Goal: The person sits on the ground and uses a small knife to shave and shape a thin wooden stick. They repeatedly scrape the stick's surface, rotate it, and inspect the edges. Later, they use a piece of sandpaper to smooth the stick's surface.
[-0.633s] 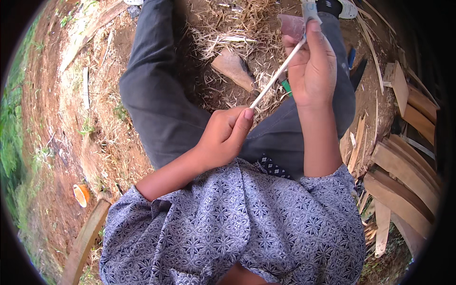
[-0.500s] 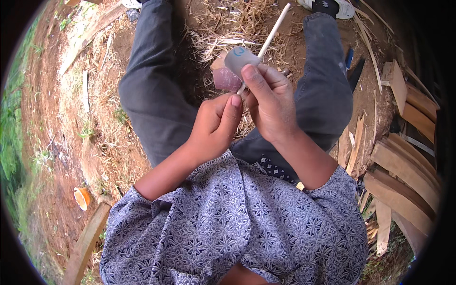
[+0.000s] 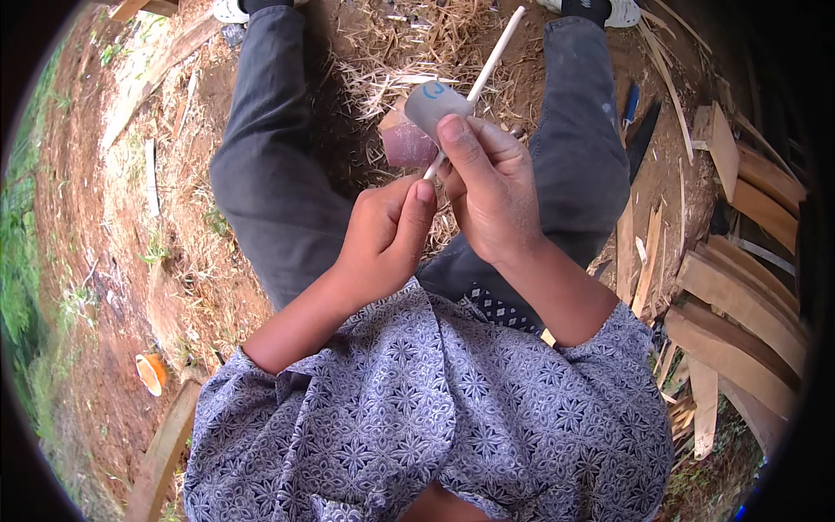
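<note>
A thin pale wooden stick [image 3: 496, 54] slants up and to the right between my legs. Its near end is pinched in my left hand [image 3: 388, 224], thumb on top and fingers curled. My right hand [image 3: 494, 178] is closed around the stick a little farther along, with a curled piece of sandpaper [image 3: 432, 106] under the thumb. The paper's grey back carries a blue mark. A reddish, gritty-looking surface [image 3: 407, 146] shows just below it; I cannot tell whether it belongs to the same piece. My right fingers partly hide where paper and stick meet.
Wood shavings [image 3: 391, 43] litter the soil between my feet. Curved wooden boards [image 3: 739, 287] are stacked at the right, near a blue-handled tool [image 3: 632, 103] beside my right leg. An orange cup-like object [image 3: 151, 372] lies at the left, near a plank [image 3: 165, 452].
My right hand and the sandpaper have shifted slightly up the stick, so the gap between my hands is a little wider. The whole view has moved a little.
</note>
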Available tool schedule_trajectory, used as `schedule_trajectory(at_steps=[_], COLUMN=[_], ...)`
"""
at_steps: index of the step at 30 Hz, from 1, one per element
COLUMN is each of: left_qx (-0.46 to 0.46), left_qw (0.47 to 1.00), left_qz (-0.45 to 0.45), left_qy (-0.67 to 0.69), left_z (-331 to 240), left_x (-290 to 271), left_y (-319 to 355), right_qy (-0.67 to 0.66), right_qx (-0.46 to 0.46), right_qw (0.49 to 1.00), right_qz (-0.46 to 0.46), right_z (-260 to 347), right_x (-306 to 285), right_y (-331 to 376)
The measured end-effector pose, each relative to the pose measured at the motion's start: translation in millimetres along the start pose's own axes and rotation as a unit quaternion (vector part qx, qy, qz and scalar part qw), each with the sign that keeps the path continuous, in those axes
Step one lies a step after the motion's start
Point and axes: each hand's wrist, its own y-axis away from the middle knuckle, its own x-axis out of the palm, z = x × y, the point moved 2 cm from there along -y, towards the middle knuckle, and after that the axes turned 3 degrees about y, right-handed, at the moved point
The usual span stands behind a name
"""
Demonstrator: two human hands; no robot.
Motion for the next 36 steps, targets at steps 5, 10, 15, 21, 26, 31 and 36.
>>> schedule_trajectory(at_steps=[5,10,15,21,26,31,36], left_qx=[0.009,0.013,0.014,0.007,-0.001,0.007,-0.022], left_qw=[0.999,0.998,0.999,0.997,0.998,0.998,0.998], left_qz=[0.019,0.016,-0.012,-0.028,-0.052,-0.054,-0.019], left_qy=[-0.044,-0.056,-0.026,-0.067,-0.031,-0.040,-0.053], left_z=[8.9,8.1,11.6,17.5,17.5,18.5,15.6], left_x=[9.8,-1.8,2.2,-1.3,0.2,2.5,10.2], left_y=[14.9,5.6,8.4,8.7,10.4,10.7,17.3], right_qy=[-0.057,-0.035,-0.042,0.049,0.090,0.074,0.026], right_qx=[0.001,0.019,0.041,0.055,0.069,0.073,0.038], right_qw=[0.998,0.999,0.997,0.993,0.989,0.992,0.996], right_qz=[0.019,0.030,0.043,0.094,0.092,0.069,0.071], right_z=[9.6,3.6,20.7,22.0,30.4,27.2,26.9], right_x=[-16.9,-15.6,-10.5,-29.8,-20.4,-16.0,-25.0], right_y=[-25.3,-8.8,-17.2,-22.1,-21.5,-21.9,-33.5])
